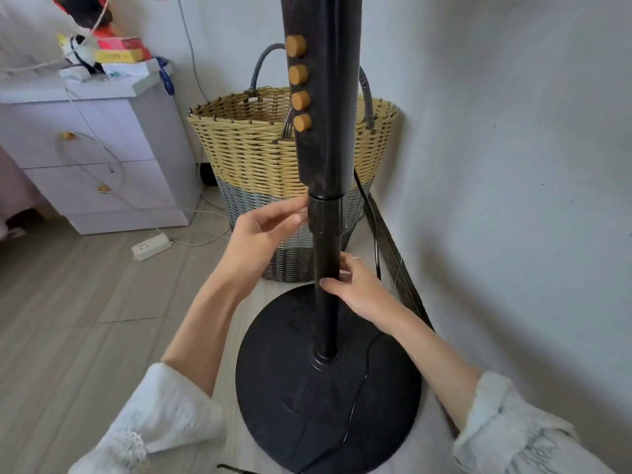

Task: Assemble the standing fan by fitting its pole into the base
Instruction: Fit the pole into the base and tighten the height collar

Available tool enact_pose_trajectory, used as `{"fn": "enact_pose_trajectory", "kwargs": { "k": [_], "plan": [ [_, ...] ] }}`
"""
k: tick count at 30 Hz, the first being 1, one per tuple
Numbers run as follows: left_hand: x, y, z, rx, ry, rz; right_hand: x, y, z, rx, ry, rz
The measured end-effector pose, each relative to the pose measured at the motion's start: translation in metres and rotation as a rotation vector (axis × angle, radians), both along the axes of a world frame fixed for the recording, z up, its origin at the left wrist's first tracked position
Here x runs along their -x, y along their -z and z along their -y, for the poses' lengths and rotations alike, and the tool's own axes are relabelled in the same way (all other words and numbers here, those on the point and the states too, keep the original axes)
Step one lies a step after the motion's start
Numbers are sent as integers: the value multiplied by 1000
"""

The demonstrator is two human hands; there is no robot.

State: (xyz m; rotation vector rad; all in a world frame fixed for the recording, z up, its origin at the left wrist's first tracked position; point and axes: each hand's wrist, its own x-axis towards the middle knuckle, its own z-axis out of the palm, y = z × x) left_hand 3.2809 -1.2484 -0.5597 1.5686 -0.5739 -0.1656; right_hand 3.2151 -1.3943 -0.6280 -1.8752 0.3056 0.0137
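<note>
A black fan pole (329,313) stands upright in the socket (326,357) at the middle of the round black base (280,388) on the floor. Higher up, the thick control column (325,97) carries several orange buttons. My right hand (355,285) grips the thin pole partway up, thumb in front and fingers behind. My left hand (263,230) has straight fingers whose tips touch the collar (325,217) where the column meets the pole. A thin black cord (355,401) runs across the base.
A woven yellow and grey basket (253,155) stands right behind the fan. A pale drawer cabinet (89,155) sits at the left with clutter on top. A white power strip (150,247) lies on the wooden floor. The white wall (513,165) is close on the right.
</note>
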Motion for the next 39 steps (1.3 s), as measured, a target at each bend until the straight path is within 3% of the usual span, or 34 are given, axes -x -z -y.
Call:
{"fn": "enact_pose_trajectory", "kwargs": {
  "k": [2,5,6,10,13,17,20,22,28,30,32,37,39],
  "plan": [
    [-4,14,-7,-81,61,-22,11,-14,13,25,30,57],
    [1,35,-1,-204,263,-96,14,-41,19,-56,288,303],
    [5,40,6,-191,296,-134,13,-52,16,12,317,374],
    [17,58,38,-196,180,27,-3,-70,-16,364,394,481],
    [15,65,44,-204,100,91,-13,-67,-27,418,522,534],
    [10,66,44,-266,75,82,-15,-74,2,299,232,460],
    [10,64,44,-273,77,56,-19,-86,26,90,-56,321],
    [12,64,44,-264,82,44,-18,-87,30,-13,-109,288],
    [17,65,48,-197,56,44,-12,-64,-15,383,467,455],
    [17,65,46,-213,68,38,-16,-64,-26,378,534,472],
    [16,65,46,-225,79,43,-15,-65,-21,358,482,483],
    [13,63,44,-255,83,7,-17,-91,25,140,-61,240],
    [13,64,43,-271,81,-1,-18,-96,34,77,-162,167]
  ]
}}
